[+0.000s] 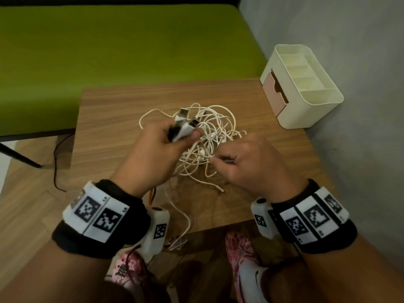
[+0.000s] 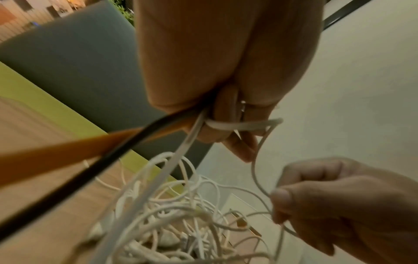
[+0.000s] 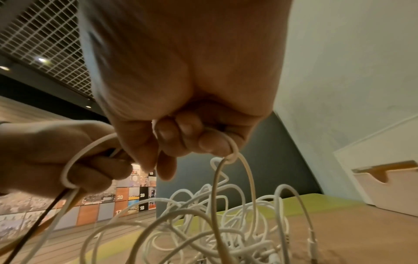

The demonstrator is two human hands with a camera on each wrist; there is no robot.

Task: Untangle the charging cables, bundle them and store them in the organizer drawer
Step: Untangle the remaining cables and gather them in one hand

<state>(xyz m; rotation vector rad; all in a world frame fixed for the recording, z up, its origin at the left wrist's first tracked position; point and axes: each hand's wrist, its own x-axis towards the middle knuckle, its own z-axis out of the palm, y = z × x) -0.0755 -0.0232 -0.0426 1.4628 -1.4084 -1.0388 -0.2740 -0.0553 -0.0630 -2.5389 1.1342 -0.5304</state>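
A tangle of white charging cables (image 1: 209,136) lies in the middle of the small wooden table (image 1: 113,127). My left hand (image 1: 166,145) is raised over the heap's left side and grips several USB plug ends (image 1: 185,125), their cables trailing down into the heap; a white cable (image 2: 237,126) loops round its fingers. My right hand (image 1: 244,162) is at the heap's right and pinches a thin white strand (image 3: 233,153) between thumb and fingers. The cream organizer (image 1: 306,88), with its pink drawer (image 1: 274,92) slightly pulled out, stands at the table's far right corner.
A green surface (image 1: 109,51) lies beyond the table and a grey wall (image 1: 349,62) runs along the right. One white cable (image 1: 185,219) hangs over the table's near edge. Black and orange cords (image 2: 68,169) run from my left hand. My feet in shoes (image 1: 244,259) are below.
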